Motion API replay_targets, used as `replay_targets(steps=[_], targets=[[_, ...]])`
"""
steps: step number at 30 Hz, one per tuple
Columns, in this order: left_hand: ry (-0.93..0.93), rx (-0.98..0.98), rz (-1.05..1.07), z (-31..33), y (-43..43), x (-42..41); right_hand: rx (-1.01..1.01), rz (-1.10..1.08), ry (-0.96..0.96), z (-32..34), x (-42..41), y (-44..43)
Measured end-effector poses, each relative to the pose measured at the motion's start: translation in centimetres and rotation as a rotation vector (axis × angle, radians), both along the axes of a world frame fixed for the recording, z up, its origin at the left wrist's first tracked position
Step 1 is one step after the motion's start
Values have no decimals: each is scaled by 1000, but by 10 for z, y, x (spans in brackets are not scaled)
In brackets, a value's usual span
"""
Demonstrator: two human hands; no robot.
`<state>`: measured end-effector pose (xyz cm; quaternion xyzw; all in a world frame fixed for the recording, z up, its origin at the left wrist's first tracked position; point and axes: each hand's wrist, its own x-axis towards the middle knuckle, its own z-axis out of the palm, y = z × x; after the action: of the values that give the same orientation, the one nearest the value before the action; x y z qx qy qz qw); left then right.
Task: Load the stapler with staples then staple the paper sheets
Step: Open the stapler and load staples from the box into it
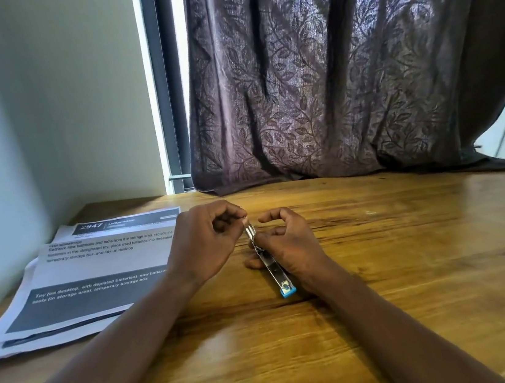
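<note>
Loading step — left hand [202, 244] fingers pinch a staple strip [250, 231] at the stapler [272, 266], which right hand [287, 247] fingers clamp — next, seat it straight in the channel

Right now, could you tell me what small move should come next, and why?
Probably slide the staples pinched in the left hand down into the stapler, which the right hand steadies on the table. The strip sits at the far end of the metal track, seemingly not yet seated.
</note>
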<state>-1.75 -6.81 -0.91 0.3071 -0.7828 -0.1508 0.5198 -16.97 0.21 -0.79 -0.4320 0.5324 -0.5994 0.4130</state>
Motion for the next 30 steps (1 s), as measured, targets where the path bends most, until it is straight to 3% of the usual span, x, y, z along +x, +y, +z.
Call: replay_targets(steps=[14,24,30], targets=[[-121,-55,19,-1,1,0,-45,-59,113,0,8,4],[-102,41,-39,-1,0,1,-47,-31,87,0,8,2],[-57,73,36,-1,-1,1,-88,-37,130,-3,11,-1]])
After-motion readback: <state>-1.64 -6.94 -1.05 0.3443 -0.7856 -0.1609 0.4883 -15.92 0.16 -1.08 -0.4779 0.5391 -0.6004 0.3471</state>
